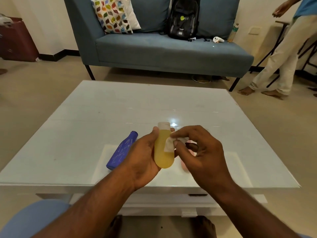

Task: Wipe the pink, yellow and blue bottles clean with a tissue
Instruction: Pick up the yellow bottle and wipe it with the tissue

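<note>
Yellow bottle: the yellow bottle (pixel 163 148) is held above the near middle of the white table (pixel 85 117), white cap pointing to 12 o'clock, rounded base to 6 o'clock; it looks like small, light, soft plastic that would give under a squeeze, so I judge a light hold round the body best; its smooth skin is probably slippery.
Left hand: the left hand (pixel 142 157) cradles the bottle from 9 o'clock, thumb on its near face and fingertips curled round the far side below the cap.
Right hand: the right hand (pixel 200 152) pinches a small tissue (pixel 169 145) between thumb and fingers, pressing it on the bottle's 3 o'clock flank; the other fingers hang loosely curled.
Tissue: thin, limp, crumpled; likely to tear if rubbed hard.
Blue bottle: the blue bottle (pixel 122 150) lies on the table at 9 o'clock of the left hand, neck to 1 o'clock; pale scratch-like marks on it, no words legible.
Pink bottle: only a pink sliver (pixel 184 166) shows under the right hand; whether it is the pink bottle I cannot tell for certain.
Writing: the backpack (pixel 183 18) on the sofa (pixel 154 48) at 12 o'clock bears a green dot and letters resembling "PT"; too blurred to trust; the yellow bottle shows no label.
</note>
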`<act>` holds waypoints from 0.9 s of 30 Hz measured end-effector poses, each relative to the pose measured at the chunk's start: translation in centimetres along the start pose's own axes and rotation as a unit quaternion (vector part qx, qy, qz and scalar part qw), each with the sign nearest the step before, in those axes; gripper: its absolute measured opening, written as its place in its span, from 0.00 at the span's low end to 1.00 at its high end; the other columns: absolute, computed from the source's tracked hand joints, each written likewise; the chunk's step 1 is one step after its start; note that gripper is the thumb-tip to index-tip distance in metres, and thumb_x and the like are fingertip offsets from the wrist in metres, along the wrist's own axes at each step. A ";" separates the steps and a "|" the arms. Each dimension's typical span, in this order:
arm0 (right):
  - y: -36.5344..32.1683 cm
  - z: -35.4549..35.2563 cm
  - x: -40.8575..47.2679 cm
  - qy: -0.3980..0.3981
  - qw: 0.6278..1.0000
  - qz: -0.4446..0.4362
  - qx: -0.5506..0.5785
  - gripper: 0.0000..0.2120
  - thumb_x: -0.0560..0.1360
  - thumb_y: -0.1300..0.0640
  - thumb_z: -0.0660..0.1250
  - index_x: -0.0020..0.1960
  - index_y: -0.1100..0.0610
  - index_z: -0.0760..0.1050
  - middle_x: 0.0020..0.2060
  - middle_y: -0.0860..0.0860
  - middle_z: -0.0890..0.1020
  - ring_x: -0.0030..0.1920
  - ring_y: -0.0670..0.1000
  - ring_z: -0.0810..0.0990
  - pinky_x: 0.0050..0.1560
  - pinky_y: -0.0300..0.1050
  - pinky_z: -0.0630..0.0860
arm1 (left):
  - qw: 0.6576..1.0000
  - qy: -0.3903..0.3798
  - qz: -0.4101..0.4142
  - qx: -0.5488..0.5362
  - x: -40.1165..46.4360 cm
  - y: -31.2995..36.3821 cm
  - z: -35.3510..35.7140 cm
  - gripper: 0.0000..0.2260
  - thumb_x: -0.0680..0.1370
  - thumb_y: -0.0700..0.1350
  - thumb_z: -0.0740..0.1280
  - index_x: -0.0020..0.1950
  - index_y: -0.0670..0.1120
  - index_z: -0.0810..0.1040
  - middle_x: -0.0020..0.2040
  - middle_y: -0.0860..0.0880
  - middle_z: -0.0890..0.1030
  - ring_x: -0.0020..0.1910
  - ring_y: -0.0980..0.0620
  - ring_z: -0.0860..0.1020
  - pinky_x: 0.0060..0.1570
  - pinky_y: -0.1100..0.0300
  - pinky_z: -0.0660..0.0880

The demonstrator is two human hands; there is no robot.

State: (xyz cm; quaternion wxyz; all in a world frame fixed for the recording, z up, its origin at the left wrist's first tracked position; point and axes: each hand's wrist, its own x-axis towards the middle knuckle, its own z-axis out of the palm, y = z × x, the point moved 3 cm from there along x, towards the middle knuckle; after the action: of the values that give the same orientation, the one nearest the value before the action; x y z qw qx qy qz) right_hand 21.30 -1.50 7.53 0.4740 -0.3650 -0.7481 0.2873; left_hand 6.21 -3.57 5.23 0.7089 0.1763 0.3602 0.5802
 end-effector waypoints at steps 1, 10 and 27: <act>-0.1 0.1 0.0 -0.011 1.000 0.002 0.009 0.08 0.77 0.65 0.73 0.52 0.54 0.84 0.51 0.45 0.83 0.56 0.45 0.83 0.51 0.38 0.83 | 1.000 0.000 0.001 -0.007 0.0 0.1 0.0 0.22 0.83 0.54 0.53 0.67 0.42 0.76 0.63 0.40 0.82 0.65 0.40 0.78 0.65 0.46 0.73; -0.6 0.8 -0.5 -0.084 0.996 0.017 0.034 0.06 0.73 0.64 0.74 0.47 0.54 0.84 0.47 0.43 0.82 0.53 0.49 0.83 0.44 0.34 0.81 | 0.995 -0.028 0.033 -0.086 0.4 0.9 -0.7 0.24 0.84 0.57 0.51 0.73 0.45 0.71 0.67 0.42 0.79 0.68 0.42 0.76 0.64 0.41 0.73; -0.2 -0.1 0.1 -0.024 1.000 0.011 0.014 0.11 0.74 0.70 0.72 0.48 0.55 0.84 0.48 0.44 0.84 0.54 0.47 0.84 0.48 0.44 0.84 | 0.999 -0.037 0.011 0.012 -0.1 -0.1 0.3 0.20 0.84 0.52 0.54 0.68 0.42 0.75 0.64 0.39 0.81 0.62 0.40 0.80 0.63 0.47 0.75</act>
State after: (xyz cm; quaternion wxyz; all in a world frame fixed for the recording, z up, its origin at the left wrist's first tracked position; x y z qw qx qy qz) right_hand 21.31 -1.51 7.77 0.4573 -0.3599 -0.7512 0.3115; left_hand 6.50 -3.67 5.38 0.7130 0.2102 0.3390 0.5767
